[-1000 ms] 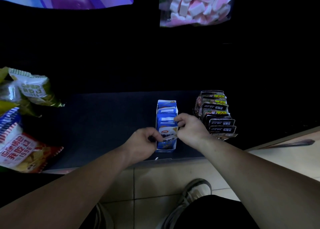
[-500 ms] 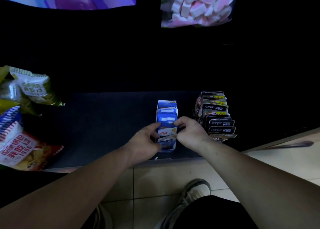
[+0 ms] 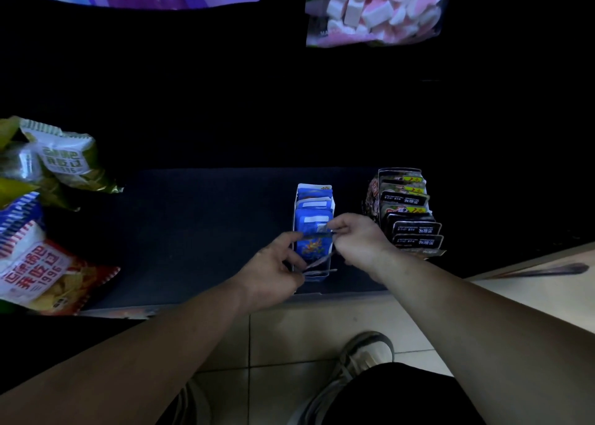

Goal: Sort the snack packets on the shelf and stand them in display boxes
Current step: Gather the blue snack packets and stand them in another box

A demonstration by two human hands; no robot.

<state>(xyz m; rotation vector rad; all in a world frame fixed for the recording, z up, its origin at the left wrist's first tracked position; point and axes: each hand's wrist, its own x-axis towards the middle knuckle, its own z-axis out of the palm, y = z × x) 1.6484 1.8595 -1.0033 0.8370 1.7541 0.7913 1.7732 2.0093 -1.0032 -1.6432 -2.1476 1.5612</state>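
Fingers [image 3: 336, 224] of the right hand [image 3: 357, 241] pinch the top edge of the front blue packet [image 3: 314, 243] — the left hand [image 3: 273, 273] curls round its left side. It stands in the blue display box [image 3: 309, 186] at centre frame, just left of the black packets [image 3: 410, 228].

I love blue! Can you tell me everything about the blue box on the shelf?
The blue box is a narrow, open-topped carton that looks like cardboard, with white edges. It stands upright near the front of the dark shelf. A row of blue packets stands inside. The left hand and right hand pinch the front packets. A black box stands apart on its right.
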